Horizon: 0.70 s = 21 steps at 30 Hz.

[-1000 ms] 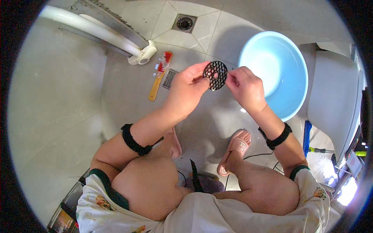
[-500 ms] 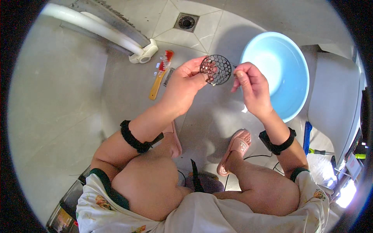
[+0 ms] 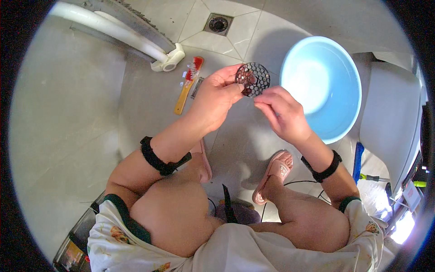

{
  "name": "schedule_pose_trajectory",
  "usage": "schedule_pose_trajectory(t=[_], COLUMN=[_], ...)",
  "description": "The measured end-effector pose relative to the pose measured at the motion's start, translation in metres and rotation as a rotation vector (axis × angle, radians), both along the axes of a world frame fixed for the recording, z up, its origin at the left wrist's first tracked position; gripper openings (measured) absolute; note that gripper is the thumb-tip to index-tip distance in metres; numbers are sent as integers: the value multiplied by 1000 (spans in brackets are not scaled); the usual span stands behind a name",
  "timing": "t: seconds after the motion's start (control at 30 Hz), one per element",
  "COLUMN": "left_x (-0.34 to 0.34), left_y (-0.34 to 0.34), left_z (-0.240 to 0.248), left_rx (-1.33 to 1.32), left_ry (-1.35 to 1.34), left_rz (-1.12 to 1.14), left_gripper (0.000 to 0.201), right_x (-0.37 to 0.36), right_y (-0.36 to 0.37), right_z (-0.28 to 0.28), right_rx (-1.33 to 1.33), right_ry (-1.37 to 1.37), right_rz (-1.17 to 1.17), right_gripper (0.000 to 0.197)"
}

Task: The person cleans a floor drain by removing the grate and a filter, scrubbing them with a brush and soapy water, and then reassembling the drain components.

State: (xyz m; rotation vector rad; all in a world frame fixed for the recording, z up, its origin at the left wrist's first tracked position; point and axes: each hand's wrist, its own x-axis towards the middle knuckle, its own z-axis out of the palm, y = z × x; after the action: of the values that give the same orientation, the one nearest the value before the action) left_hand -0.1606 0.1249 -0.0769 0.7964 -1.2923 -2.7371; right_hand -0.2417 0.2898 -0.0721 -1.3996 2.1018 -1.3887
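Note:
A round dark drain strainer (image 3: 258,77) with honeycomb holes is pinched at its left edge by my left hand (image 3: 213,99), the thumb in front and fingers behind. It is held up over the floor, its face turned toward me. Close to the strainer's lower right rim is my right hand (image 3: 286,115), thumb and fingertips drawn together. Whatever lies between those fingertips is too small to make out. Whether they touch the rim, I cannot tell.
A light blue basin (image 3: 357,90) stands right of my hands. A wooden-handled brush (image 3: 183,99) with red and white bristles lies left, beside a narrow metal strip (image 3: 197,88). The square floor drain (image 3: 218,25) is beyond. A screwdriver (image 3: 372,177) lies at right, near a blue tool (image 3: 358,158).
My right hand has moved left and slightly down, from beside the strainer's right edge to its lower right rim. The left hand still holds the strainer, barely moved.

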Motion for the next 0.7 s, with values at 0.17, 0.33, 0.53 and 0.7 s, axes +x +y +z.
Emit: schedule_pose_trajectory(t=[0.17,0.33,0.53,0.7], left_x=[1,0,0,3], left_y=[3,5,5,11], left_z=[-5,-2,4,-5], left_rx=[24,55,-130,-288], left_ry=[-30,-2,26,67], left_rz=[-91,-21,-141,-202], left_gripper=[39,40,42,47], right_x=[-4,-9,-11,-12], right_y=[-1,4,-4,-10], right_z=[-17,-17,-1,-1], right_rx=[79,194,25,24], right_ry=[215,-431,-607,-63], right_rz=[-41,-317,-305,-178], right_gripper=[10,8,10,9])
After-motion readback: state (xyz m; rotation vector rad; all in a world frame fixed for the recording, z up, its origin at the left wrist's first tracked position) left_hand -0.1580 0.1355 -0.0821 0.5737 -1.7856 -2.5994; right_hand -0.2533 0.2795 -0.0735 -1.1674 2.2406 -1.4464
